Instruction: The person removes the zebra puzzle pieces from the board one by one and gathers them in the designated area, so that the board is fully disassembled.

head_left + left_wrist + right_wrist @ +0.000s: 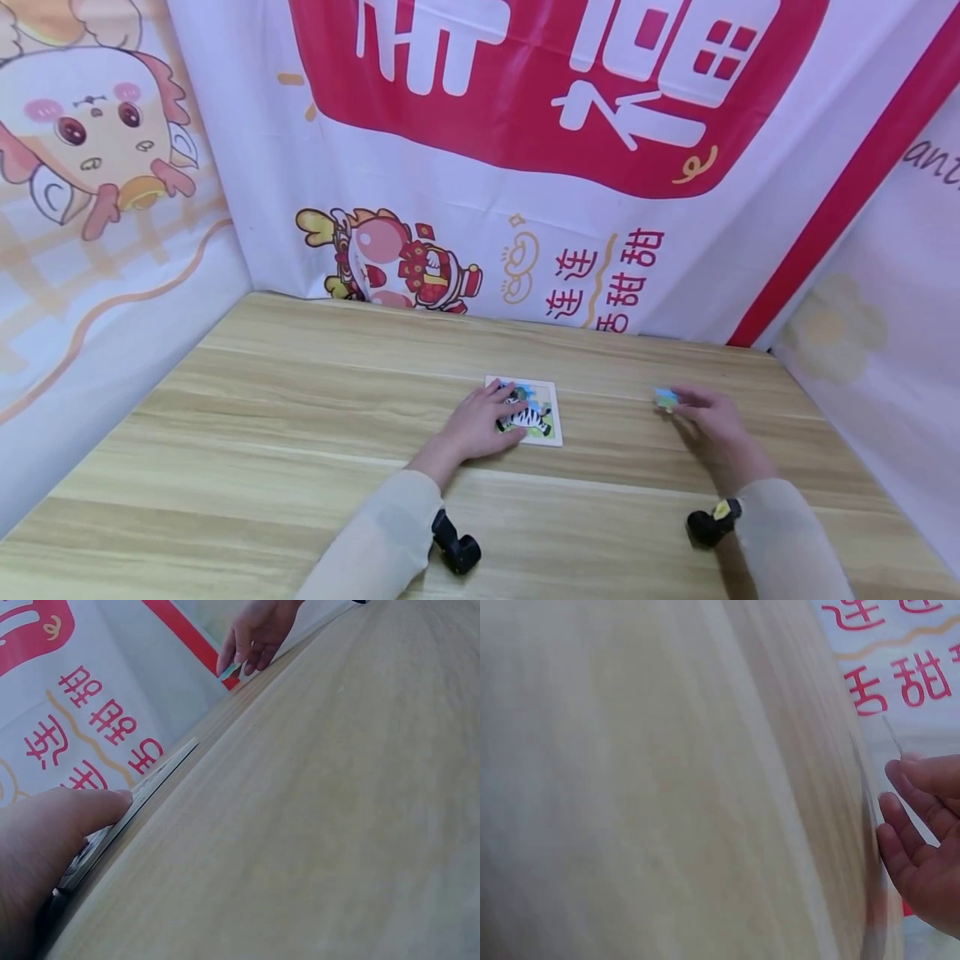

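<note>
A small square zebra jigsaw puzzle (pixel 534 417) with a white frame lies flat on the wooden table. My left hand (pixel 480 423) rests on its left part, fingers spread over the picture and covering some of the zebra. In the left wrist view the thumb (pixel 101 808) lies on top of the puzzle board (pixel 161 774), whose edge shows thin. Off to the right, my right hand (pixel 708 412) pinches a blue and green puzzle piece (pixel 665 399) between thumb and fingertips, above the table. The right wrist view shows that piece edge-on (pixel 893 737), with the other fingers loosely bent.
The wooden table (pixel 247 433) reaches back to a printed red and white cloth (pixel 487 192). More cloth hangs at the left (pixel 112 275) and right (pixel 885 350) sides. A black camera (pixel 456 546) sits on the left wrist, another (pixel 712 523) on the right.
</note>
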`<action>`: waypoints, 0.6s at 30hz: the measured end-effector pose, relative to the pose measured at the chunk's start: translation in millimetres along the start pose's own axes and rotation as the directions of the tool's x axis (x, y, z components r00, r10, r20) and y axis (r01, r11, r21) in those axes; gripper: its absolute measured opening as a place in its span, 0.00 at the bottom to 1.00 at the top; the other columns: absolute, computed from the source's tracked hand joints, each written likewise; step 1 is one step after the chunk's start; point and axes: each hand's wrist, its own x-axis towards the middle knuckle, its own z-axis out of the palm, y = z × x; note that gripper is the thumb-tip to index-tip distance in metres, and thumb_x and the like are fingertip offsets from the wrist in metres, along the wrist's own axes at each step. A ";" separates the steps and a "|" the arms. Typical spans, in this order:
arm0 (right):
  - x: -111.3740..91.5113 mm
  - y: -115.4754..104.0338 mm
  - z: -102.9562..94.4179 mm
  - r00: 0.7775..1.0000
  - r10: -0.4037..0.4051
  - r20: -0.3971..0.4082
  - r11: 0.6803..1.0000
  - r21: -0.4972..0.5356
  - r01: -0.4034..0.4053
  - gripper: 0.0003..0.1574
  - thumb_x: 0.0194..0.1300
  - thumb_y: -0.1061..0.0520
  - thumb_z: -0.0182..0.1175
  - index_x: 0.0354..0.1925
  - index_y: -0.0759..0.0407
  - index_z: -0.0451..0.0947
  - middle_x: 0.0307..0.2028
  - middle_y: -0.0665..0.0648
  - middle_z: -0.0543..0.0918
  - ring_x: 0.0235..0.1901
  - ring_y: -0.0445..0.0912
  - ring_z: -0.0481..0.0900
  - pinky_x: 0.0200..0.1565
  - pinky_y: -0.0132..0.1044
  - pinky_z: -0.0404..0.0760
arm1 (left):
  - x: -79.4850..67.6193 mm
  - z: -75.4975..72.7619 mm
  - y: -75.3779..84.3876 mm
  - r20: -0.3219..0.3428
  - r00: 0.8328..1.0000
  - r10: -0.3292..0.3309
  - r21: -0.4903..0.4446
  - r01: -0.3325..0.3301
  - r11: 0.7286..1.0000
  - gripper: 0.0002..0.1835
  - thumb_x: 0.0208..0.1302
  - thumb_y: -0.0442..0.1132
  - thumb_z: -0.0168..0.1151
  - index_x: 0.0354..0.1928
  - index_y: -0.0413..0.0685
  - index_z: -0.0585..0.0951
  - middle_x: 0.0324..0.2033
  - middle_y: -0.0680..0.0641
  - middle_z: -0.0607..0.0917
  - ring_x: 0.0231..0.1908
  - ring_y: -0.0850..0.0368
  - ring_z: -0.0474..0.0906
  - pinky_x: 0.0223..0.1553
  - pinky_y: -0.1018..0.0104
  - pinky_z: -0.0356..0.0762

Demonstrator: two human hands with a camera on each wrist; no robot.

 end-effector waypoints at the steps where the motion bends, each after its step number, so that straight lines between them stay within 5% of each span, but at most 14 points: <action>1: -0.3 -0.2 -1.6 1.000 -0.003 -0.012 0.999 -0.042 0.003 0.31 0.55 0.66 0.56 0.58 0.67 0.61 0.42 0.52 0.74 0.40 0.40 0.74 0.45 0.34 0.71 | 0.0 -0.3 0.1 -0.003 1.000 0.000 -0.005 0.000 1.000 0.27 0.57 0.59 0.47 0.58 0.59 0.68 0.62 0.48 0.57 0.62 0.48 0.45 0.59 0.55 0.44; 4: 0.3 -1.5 -6.5 0.998 -0.050 -0.036 0.971 -0.234 0.041 0.30 0.56 0.64 0.56 0.57 0.68 0.61 0.44 0.55 0.74 0.38 0.36 0.71 0.43 0.30 0.70 | 0.1 -0.9 0.3 -0.014 1.000 -0.004 -0.015 0.004 1.000 0.27 0.56 0.59 0.48 0.57 0.58 0.69 0.62 0.48 0.57 0.62 0.48 0.46 0.59 0.54 0.44; 9: 4.0 -1.4 -13.2 0.984 -0.175 -0.026 0.834 -0.535 0.134 0.29 0.56 0.62 0.56 0.54 0.73 0.63 0.45 0.66 0.74 0.35 0.32 0.68 0.38 0.26 0.67 | 0.0 -2.1 1.2 -0.021 1.000 -0.014 -0.033 0.013 0.999 0.27 0.56 0.58 0.50 0.56 0.57 0.70 0.62 0.47 0.58 0.62 0.48 0.46 0.59 0.54 0.44; 18: 10.5 5.2 -22.6 0.986 -0.164 -0.036 0.822 -0.557 0.116 0.27 0.55 0.65 0.56 0.53 0.73 0.64 0.41 0.65 0.75 0.29 0.38 0.69 0.28 0.31 0.72 | 0.1 -0.6 1.6 -0.022 1.000 -0.013 -0.033 0.012 0.999 0.27 0.55 0.58 0.50 0.56 0.57 0.70 0.62 0.47 0.58 0.62 0.48 0.46 0.59 0.55 0.44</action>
